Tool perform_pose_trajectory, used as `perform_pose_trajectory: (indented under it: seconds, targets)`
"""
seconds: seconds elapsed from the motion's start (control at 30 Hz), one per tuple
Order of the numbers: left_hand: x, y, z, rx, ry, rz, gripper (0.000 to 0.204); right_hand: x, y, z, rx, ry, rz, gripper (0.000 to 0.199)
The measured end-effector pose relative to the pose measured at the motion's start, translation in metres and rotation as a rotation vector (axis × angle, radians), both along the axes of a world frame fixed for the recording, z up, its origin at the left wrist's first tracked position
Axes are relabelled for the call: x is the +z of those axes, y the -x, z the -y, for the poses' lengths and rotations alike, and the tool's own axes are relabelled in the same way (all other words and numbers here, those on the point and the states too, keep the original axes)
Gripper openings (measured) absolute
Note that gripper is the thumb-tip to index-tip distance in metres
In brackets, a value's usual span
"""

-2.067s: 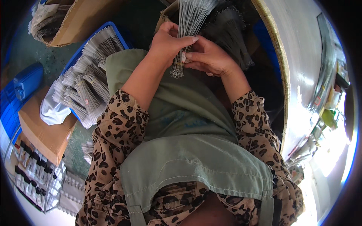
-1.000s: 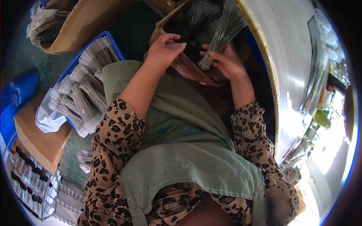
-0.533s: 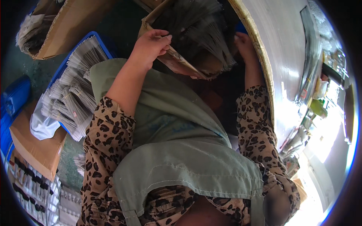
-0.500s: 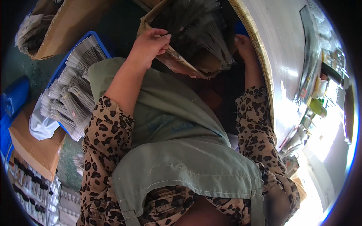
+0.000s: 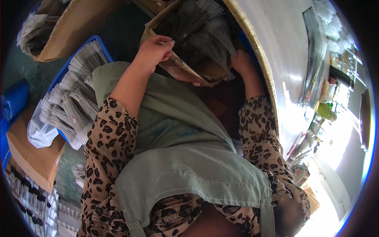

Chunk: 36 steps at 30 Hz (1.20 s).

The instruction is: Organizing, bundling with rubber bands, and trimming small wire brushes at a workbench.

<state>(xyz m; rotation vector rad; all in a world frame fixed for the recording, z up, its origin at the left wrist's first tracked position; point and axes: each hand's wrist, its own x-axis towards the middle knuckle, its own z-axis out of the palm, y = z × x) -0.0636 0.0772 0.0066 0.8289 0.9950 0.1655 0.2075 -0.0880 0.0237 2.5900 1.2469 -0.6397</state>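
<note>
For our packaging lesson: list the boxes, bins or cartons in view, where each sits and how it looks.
Cardboard box: top centre, brown, open, left hand grips its rim.
Blue bin: left, filled with wire bundles.
Closed carton: lower left, plain brown.
Open carton: top left, brown.

Open cardboard box, tilted, heaped with bundled thin grey wires
</note>
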Motion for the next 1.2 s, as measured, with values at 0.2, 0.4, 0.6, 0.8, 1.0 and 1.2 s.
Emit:
perform_pose_trajectory:
  seconds: [0.2,0.4,0.6,0.8,1.0,1.2]
  targets:
    - [-0.004,0.000,-0.001,0.075,-0.024,0.026,0.025,0.024,0.012,0.023,0.006,-0.370,0.287,0.028]
    - [0.002,0.003,0.029,0.050,0.011,0.096,0.026,0.044,0.055,0.038,-1.279,-0.907,-1.604,0.026]
    - [0.058,-0.005,0.071,-0.101,0.504,0.343,0.045,0.100,0.148,0.062,-1.009,-0.533,-1.859,0.024]
    - [0.122,0.003,0.081,0.250,0.492,0.502,0.037,0.117,0.171,0.070,-0.500,-0.361,-1.688,0.025]
    - [0.226,-0.028,0.064,0.069,-0.018,0.698,0.028,0.177,0.150,0.046,0.051,-0.740,-1.352,0.035]
    - [0.315,-0.081,0.060,-0.089,-0.500,0.767,0.026,0.234,0.092,0.067,-0.064,-1.141,-0.875,0.039]
